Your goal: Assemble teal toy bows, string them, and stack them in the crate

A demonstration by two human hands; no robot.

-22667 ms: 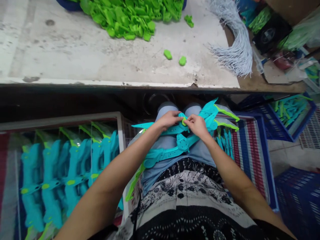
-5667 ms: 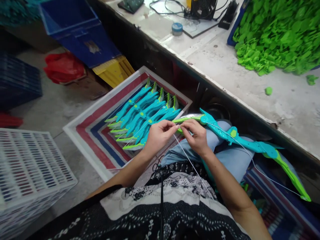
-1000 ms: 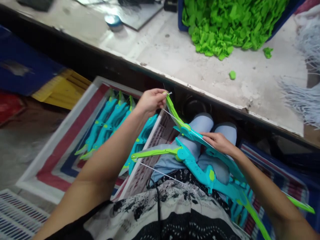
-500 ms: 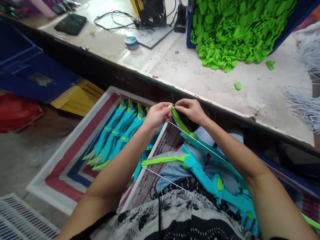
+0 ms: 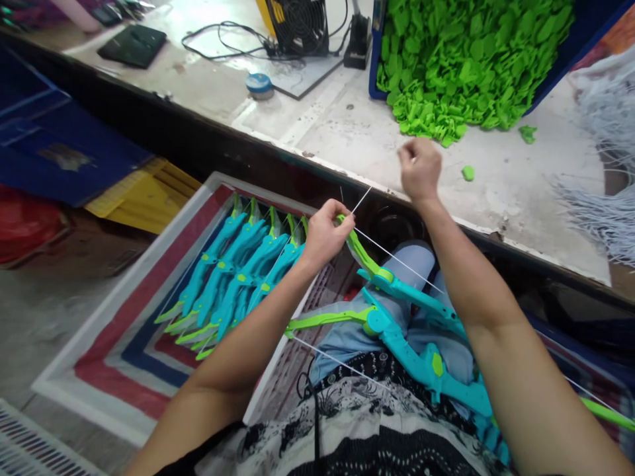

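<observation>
1. Over your lap, your left hand (image 5: 325, 233) is pinched shut on the green tip of the upper toy bow (image 5: 391, 281), fingers closed around the limb end.
2. Up and to the right of it, your right hand (image 5: 419, 168) is raised above the bench edge (image 5: 317, 155), fist closed on the white bowstring (image 5: 361, 199); string runs taut from that fist down to the tip in your left hand.
3. That bow's teal body slopes away from your left hand, down across your knees under your right forearm.
4. A second toy bow (image 5: 397, 337) lies on your lap just below the first, green limb pointing left, its own string slack across your clothing.
5. Left of your left hand: striped tray (image 5: 124, 344) holding a row of strung bows (image 5: 238, 277), side by side.
6. Beyond your right hand on the bench: heap of green plastic parts (image 5: 461, 59); a bundle of white strings (image 5: 600, 198) to its right.
</observation>
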